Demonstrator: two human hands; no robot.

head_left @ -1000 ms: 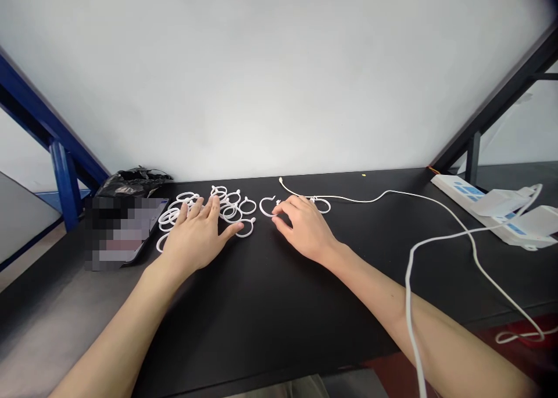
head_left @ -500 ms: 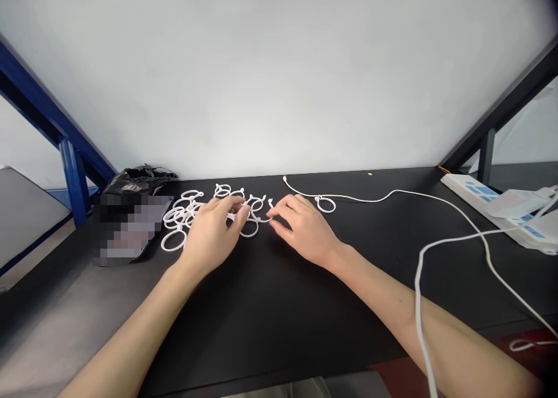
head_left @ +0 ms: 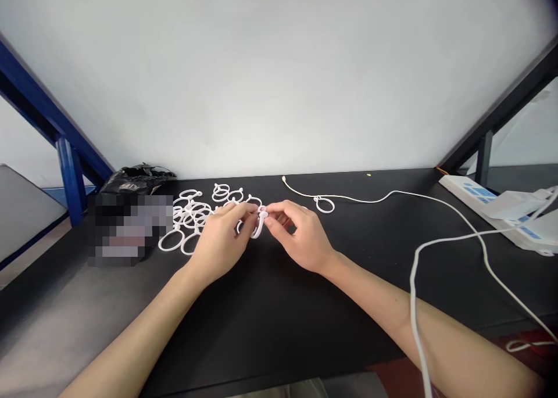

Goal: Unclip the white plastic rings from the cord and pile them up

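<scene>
My left hand [head_left: 222,230] and my right hand [head_left: 300,229] meet over the black table, fingertips nearly touching. Between them is a white plastic ring [head_left: 259,226], like a curtain ring with a small knob, seen edge-on and tilted. The thumb and fingers of my left hand pinch it from one side. Those of my right hand pinch its knobbed end from the other; the fingertips partly hide this end. Left of and behind my left hand lies a loose pile of similar white rings [head_left: 172,240]. A single white ring [head_left: 325,205] lies beyond my right hand.
A black plastic bag [head_left: 135,180] and a blurred-out flat object [head_left: 126,229] lie at the left. A white cable [head_left: 361,200] runs across the table and over my right forearm. At the right sits a white power strip [head_left: 462,192]. A wall stands behind.
My hands have come together, and the ring between them is now raised and turned edge-on, held by both. Before, my right hand was slightly apart to the right.
</scene>
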